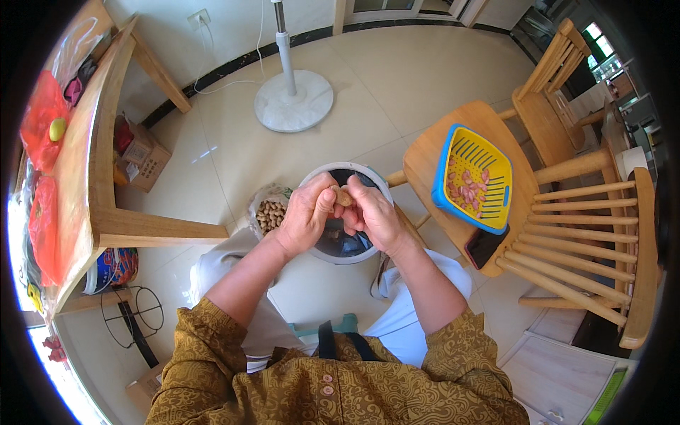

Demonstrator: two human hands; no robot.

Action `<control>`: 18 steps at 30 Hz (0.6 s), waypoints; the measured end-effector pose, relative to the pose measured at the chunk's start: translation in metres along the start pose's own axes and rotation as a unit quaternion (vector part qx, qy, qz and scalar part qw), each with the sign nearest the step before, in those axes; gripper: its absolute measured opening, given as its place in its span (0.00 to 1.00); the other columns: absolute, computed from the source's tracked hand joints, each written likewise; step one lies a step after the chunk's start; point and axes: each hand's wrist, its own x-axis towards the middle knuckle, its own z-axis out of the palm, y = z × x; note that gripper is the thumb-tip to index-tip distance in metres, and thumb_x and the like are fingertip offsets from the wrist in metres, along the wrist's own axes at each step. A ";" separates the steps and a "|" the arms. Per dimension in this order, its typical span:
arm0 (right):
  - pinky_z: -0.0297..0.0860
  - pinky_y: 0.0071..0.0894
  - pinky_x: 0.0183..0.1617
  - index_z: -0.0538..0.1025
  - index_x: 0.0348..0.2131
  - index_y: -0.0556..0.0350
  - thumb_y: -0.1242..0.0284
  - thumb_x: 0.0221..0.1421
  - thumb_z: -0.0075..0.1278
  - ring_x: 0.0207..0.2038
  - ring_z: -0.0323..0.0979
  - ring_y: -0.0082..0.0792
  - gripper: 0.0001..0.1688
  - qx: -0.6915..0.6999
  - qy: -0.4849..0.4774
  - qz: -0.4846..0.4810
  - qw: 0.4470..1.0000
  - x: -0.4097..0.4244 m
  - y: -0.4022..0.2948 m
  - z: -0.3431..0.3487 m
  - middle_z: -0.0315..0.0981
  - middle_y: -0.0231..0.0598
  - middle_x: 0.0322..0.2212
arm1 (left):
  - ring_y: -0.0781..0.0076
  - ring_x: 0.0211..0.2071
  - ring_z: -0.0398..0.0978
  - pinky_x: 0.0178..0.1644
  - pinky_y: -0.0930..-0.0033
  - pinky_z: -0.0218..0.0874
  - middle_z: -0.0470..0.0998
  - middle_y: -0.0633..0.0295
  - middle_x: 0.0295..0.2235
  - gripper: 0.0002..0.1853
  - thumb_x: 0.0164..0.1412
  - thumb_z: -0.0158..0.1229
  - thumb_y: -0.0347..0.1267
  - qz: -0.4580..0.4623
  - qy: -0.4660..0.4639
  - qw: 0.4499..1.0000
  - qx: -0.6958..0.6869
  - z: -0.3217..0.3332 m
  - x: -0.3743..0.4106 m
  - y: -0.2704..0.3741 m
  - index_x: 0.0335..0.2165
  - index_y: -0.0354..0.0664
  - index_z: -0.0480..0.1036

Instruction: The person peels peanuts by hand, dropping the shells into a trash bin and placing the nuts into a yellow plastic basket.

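Observation:
Above a round bin (322,254) lined with a dark bag, my left hand (308,212) and my right hand (374,215) meet, both gripping an unshelled peanut (341,196) between thumbs and fingers. Just left of the bin, a clear plastic bag (254,204) holds unshelled peanuts (271,214). To the right, a yellow and blue plastic basket (479,150) with shelled pink peanuts (467,189) rests on a wooden chair's seat. The fingertips partly hide the peanut, and the hands cover part of the bin.
A dark smartphone (485,247) lies beside the basket on the wooden chair (425,151). Another wooden chair (547,122) stands behind it. At left is a wooden table (79,186) with red plastic bags (45,228). A white round stand base (294,101) is on the floor ahead.

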 end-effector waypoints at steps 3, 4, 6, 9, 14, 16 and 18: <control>0.58 0.17 0.20 0.71 0.26 0.59 0.54 0.63 0.40 0.16 0.56 0.16 0.26 0.057 -0.004 -0.001 0.998 0.001 0.001 -0.001 0.58 0.25 0.14 | 0.70 0.25 0.67 0.31 0.71 0.60 0.69 0.61 0.23 0.23 0.68 0.36 0.47 -0.045 0.020 0.998 -0.037 0.002 0.001 0.007 0.30 0.38 0.64; 0.58 0.16 0.20 0.71 0.27 0.59 0.55 0.63 0.43 0.16 0.57 0.16 0.24 0.081 0.000 -0.005 0.997 0.002 0.001 0.000 0.59 0.25 0.14 | 0.75 0.24 0.63 0.29 0.75 0.57 0.67 0.64 0.23 0.24 0.68 0.35 0.48 -0.048 0.030 0.998 -0.041 0.003 0.002 0.002 0.30 0.38 0.64; 0.59 0.16 0.21 0.71 0.29 0.60 0.60 0.61 0.46 0.18 0.59 0.15 0.20 0.007 0.048 -0.091 0.995 0.005 0.003 0.001 0.62 0.25 0.16 | 0.80 0.23 0.59 0.28 0.78 0.54 0.65 0.68 0.23 0.24 0.68 0.35 0.49 -0.054 0.030 0.997 -0.042 0.002 0.002 -0.002 0.30 0.39 0.63; 0.62 0.16 0.23 0.72 0.29 0.60 0.67 0.57 0.53 0.21 0.65 0.16 0.13 -0.103 0.108 -0.147 0.978 0.002 0.000 0.003 0.69 0.28 0.19 | 0.81 0.23 0.58 0.28 0.78 0.53 0.64 0.68 0.23 0.23 0.68 0.36 0.48 -0.081 0.013 0.995 -0.051 0.000 0.000 -0.003 0.29 0.39 0.63; 0.66 0.22 0.26 0.72 0.28 0.62 0.72 0.53 0.57 0.22 0.70 0.20 0.11 -0.247 0.094 -0.160 0.951 0.000 -0.006 0.005 0.73 0.36 0.20 | 0.83 0.23 0.55 0.27 0.78 0.51 0.61 0.71 0.21 0.24 0.69 0.38 0.47 -0.067 -0.026 0.997 -0.023 -0.004 0.005 -0.005 0.26 0.39 0.63; 0.66 0.25 0.26 0.71 0.27 0.62 0.70 0.54 0.56 0.22 0.70 0.25 0.12 -0.288 0.065 -0.157 0.942 -0.002 -0.009 0.000 0.72 0.39 0.20 | 0.77 0.25 0.62 0.30 0.74 0.58 0.65 0.64 0.21 0.24 0.68 0.39 0.47 -0.095 -0.052 0.994 -0.027 -0.009 0.006 -0.001 0.27 0.37 0.65; 0.65 0.30 0.27 0.71 0.27 0.62 0.69 0.55 0.54 0.22 0.70 0.32 0.14 -0.324 0.019 -0.162 0.932 -0.003 -0.011 -0.003 0.70 0.42 0.19 | 0.75 0.25 0.66 0.32 0.72 0.61 0.67 0.60 0.21 0.24 0.68 0.39 0.46 -0.114 -0.074 0.990 -0.048 -0.011 0.004 0.000 0.27 0.36 0.65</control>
